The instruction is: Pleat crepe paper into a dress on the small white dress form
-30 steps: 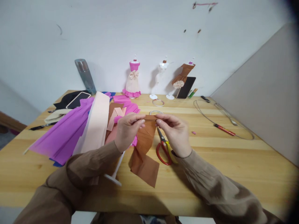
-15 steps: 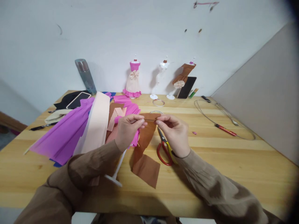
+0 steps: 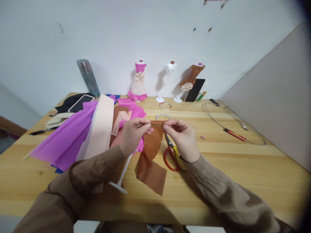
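Note:
My left hand (image 3: 132,136) and my right hand (image 3: 183,139) each pinch the top edge of a brown paper strip (image 3: 150,158), holding it up over the wooden table (image 3: 218,168). The strip hangs down and its lower end lies on the table. Under my left forearm leans a small white mannequin stand (image 3: 120,179), partly hidden. Red-and-yellow scissors (image 3: 172,155) lie just below my right hand.
Purple paper (image 3: 65,136), peach paper (image 3: 100,129) and pink pieces (image 3: 132,111) lie at the left. Three dressed mini mannequins (image 3: 139,81) stand by the wall, with a grey bottle (image 3: 87,77), a phone (image 3: 81,103), tape rings (image 3: 165,106) and a wire loop (image 3: 230,126).
Both hands keep pinching the strip's top edge, with small finger movements that fold it. The strip's hanging part shifted slightly.

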### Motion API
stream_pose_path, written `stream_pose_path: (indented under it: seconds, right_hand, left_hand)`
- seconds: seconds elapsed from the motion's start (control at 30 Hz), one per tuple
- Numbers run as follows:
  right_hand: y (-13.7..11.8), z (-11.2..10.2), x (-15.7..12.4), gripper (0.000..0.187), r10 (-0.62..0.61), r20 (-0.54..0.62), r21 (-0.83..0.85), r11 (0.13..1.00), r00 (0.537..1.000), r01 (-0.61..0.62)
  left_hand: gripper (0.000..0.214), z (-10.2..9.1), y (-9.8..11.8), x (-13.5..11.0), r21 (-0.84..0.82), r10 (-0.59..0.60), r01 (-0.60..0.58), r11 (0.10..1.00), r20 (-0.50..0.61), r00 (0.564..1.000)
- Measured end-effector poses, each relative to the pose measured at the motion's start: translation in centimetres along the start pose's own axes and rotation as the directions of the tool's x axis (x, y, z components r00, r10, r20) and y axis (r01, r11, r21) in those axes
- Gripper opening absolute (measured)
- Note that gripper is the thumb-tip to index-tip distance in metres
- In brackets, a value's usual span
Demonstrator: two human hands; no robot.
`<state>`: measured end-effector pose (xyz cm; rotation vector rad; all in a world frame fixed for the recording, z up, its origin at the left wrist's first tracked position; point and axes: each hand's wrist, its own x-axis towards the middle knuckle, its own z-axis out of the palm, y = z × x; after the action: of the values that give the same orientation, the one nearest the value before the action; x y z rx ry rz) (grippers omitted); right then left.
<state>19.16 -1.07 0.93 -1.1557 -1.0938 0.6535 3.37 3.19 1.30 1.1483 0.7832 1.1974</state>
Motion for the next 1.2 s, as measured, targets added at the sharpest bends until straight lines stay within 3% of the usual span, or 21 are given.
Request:
stream_pose_path:
  seconds: [0.43, 0.8, 1.2]
  right_hand:
    - [0.8, 0.3, -0.2, 0.011, -0.054, -0.047, 0.042, 0.998, 0.997, 0.056]
    - [1.6, 0.0, -0.3, 0.016, -0.098, 0.004, 0.043, 0.994, 0.995, 0.098]
    - [2.5, -0.2, -0.2, 0.012, -0.191, 0.01, -0.161, 0.968, 0.981, 0.19]
  left_hand:
    - [0.015, 0.2, 0.1, -0.2, -0.071, -0.053, 0.051, 0.996, -0.019, 0.998]
    - [0.02, -0.4, -0.6, 0.4, 0.064, 0.068, -0.067, 0.996, -0.021, 0.997]
    - [0.016, -0.7, -1.5, 0.5, 0.165, 0.164, -0.161, 0.973, -0.004, 0.986]
